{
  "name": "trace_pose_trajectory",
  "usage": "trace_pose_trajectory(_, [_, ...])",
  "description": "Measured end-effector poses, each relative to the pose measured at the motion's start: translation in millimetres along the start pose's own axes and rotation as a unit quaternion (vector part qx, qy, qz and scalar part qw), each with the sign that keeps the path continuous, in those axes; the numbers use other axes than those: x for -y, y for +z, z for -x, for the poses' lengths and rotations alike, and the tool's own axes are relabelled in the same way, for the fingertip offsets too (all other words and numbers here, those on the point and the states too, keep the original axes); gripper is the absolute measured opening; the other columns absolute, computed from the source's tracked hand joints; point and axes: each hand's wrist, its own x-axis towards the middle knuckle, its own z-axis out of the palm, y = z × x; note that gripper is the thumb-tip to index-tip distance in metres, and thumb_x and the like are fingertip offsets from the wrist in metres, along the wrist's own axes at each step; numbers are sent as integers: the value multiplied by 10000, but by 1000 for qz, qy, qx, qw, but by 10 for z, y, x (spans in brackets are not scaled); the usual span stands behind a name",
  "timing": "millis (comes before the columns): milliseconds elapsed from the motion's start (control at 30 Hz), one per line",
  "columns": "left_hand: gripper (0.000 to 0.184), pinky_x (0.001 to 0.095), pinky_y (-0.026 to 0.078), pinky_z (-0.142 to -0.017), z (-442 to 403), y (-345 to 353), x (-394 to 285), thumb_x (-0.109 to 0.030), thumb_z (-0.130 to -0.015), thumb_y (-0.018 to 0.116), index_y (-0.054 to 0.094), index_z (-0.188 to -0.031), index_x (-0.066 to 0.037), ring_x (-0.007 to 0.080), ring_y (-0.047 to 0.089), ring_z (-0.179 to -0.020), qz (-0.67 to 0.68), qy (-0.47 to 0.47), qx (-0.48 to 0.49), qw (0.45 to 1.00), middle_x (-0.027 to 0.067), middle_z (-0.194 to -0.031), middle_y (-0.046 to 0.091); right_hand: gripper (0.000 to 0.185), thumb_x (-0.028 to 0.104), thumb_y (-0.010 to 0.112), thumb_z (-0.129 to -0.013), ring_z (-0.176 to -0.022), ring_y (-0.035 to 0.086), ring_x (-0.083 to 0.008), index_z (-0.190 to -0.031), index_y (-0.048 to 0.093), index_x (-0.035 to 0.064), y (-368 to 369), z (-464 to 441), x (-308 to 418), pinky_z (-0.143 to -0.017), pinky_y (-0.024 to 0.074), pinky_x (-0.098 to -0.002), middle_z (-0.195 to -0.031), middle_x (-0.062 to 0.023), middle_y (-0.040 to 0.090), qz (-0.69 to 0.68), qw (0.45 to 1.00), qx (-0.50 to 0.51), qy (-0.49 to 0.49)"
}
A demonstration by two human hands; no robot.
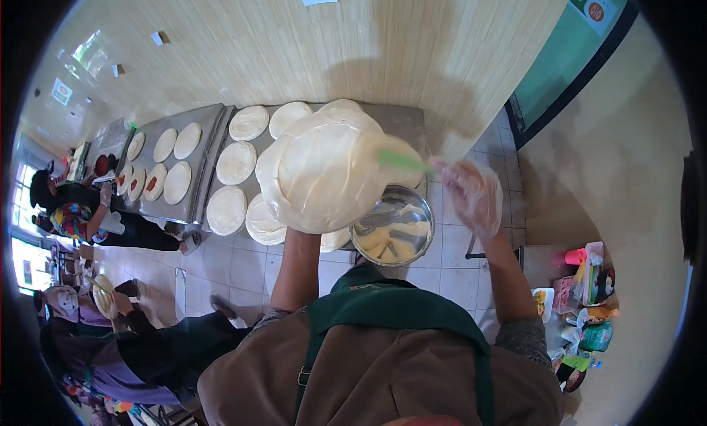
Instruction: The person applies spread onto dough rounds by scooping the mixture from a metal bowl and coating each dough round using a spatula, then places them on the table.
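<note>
A large, flat dough round (317, 172) coated in pale cream rests raised above my left forearm (297, 271); my left hand is hidden beneath it, holding it up. In a clear plastic glove, my right hand (470, 196) is closed around a green spatula (401, 159). Motion smears the spatula's blade, which lies over the right edge of the round. Below it, close to my body, is a steel mixing bowl (431, 223) with pale cream (390, 242) inside. Several similar dough rounds (237, 163) lie on the metal table (403, 120) behind and to the left.
A second metal table (208, 135) at left carries more rounds, some with red sauce (151, 183). Co-workers stand at left, one in black trousers (143, 231), another holding a round (104, 297). A side table at right holds containers and a pink cup (575, 256).
</note>
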Motion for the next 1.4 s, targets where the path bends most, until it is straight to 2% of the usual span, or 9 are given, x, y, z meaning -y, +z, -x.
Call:
trace_pose_trajectory(267, [597,441,473,-1019,44,10,68,-419,-972,506,378,-1445,-80,276,523,-1246,181,-183,-71,964,146,-1400,495,229,170,595,-933,-773,658,-270,-1141,689,154,368,-847,-370,-701,513,-370,-915,-107,689,-127,989,49,54])
trace_pose_trajectory(400, [602,442,475,-1017,46,-8,102,-434,-967,506,384,-1443,-85,278,523,-1245,196,-208,-80,955,143,-1400,495,216,172,561,-942,-734,653,-295,-1111,681,112,163,-771,-30,-696,513,-397,-894,-145,677,-53,987,106,110])
trace_pose_trajectory(467, [605,443,476,-1015,46,-13,119,-441,-965,507,386,-1442,-88,279,523,-1245,196,-209,-83,954,141,-1401,495,265,194,578,-932,-693,638,-291,-1168,664,107,210,-652,78,-685,519,-387,-844,-161,659,-83,978,152,120])
trace_pose_trajectory(567, [610,444,477,-1013,16,-4,173,-451,-962,507,390,-1440,-92,280,524,-1244,200,-212,-81,953,139,-1401,495,245,191,520,-931,-687,658,-326,-1124,652,117,438,-652,561,-622,534,-425,-805,-163,662,96,988,116,37])
trace_pose_trajectory(967, [607,446,465,-1029,-39,-120,256,-458,-969,489,383,-1444,-95,277,499,-1273,69,-111,-24,991,132,-1431,465,319,151,613,-848,-655,662,-246,-1164,646,164,422,-552,767,-542,537,-367,-821,-118,657,23,981,128,-145])
trace_pose_trajectory(1067, [604,442,477,-1013,23,-159,124,-474,-959,502,409,-1427,-104,273,517,-1252,78,-91,-55,991,117,-1410,491,333,159,622,-849,-667,656,-269,-1181,624,140,-14,-415,940,-557,534,-395,-779,-122,647,-9,957,252,-144])
trace_pose_trajectory(1167, [596,435,469,-1026,15,-320,144,-459,-971,487,392,-1438,-100,264,499,-1274,115,-81,-59,988,121,-1430,468,248,177,631,-843,-656,648,-296,-1073,597,93,-10,-339,507,-569,528,-421,-729,-129,617,-127,971,183,-81])
trace_pose_trajectory(1267, [578,431,463,-1035,33,-213,178,-434,-987,471,380,-1444,-91,257,486,-1290,154,-84,-31,984,127,-1441,456,156,156,621,-863,-676,656,-307,-963,550,59,131,-556,495,-581,526,-427,-740,-144,617,53,987,148,35])
trace_pose_trajectory(1400, [586,429,485,-1004,-39,-345,374,-485,-961,489,432,-1412,-116,261,530,-1241,11,-54,-22,998,105,-1402,506,114,155,564,-913,-654,652,-334,-892,522,51,638,-432,656,-558,520,-428,-758,-182,629,61,989,138,-8])
